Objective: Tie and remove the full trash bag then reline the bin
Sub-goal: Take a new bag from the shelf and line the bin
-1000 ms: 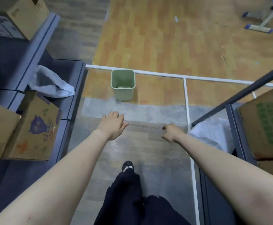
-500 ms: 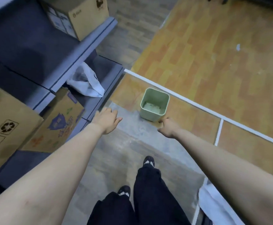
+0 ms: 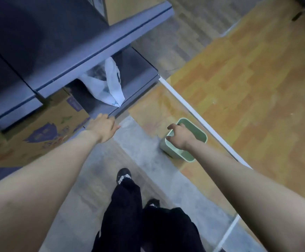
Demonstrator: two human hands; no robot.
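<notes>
- Head view looks down at the floor (image 3: 148, 160), where I see two bare forearms stretching forward and dark trousers with dark shoes below.
- A small pale green bin (image 3: 197, 135) stands on the floor to the right, just beside a white floor strip (image 3: 184, 104). I see no liner over its rim, so I judge the relining step is the one in hand.
- My right hand (image 3: 180, 136) hovers over the near left part of the bin's rim, fingers loosely curled and spread. Whether it touches the rim I cannot tell; it holds nothing that I can see.
- My left hand (image 3: 103, 129) reaches toward the edge of a low grey shelf (image 3: 135, 99), fingers relaxed and mostly straight, holding nothing. Contact with the shelf edge is unclear.
- A white plastic bag (image 3: 110, 88) lies crumpled on that shelf, a little beyond the left hand. A printed cardboard box (image 3: 39, 131) sits to the left.
- Next, I judge, the left hand needs to take a bag from the shelf and bring it to the bin, while the right hand steadies the bin.
</notes>
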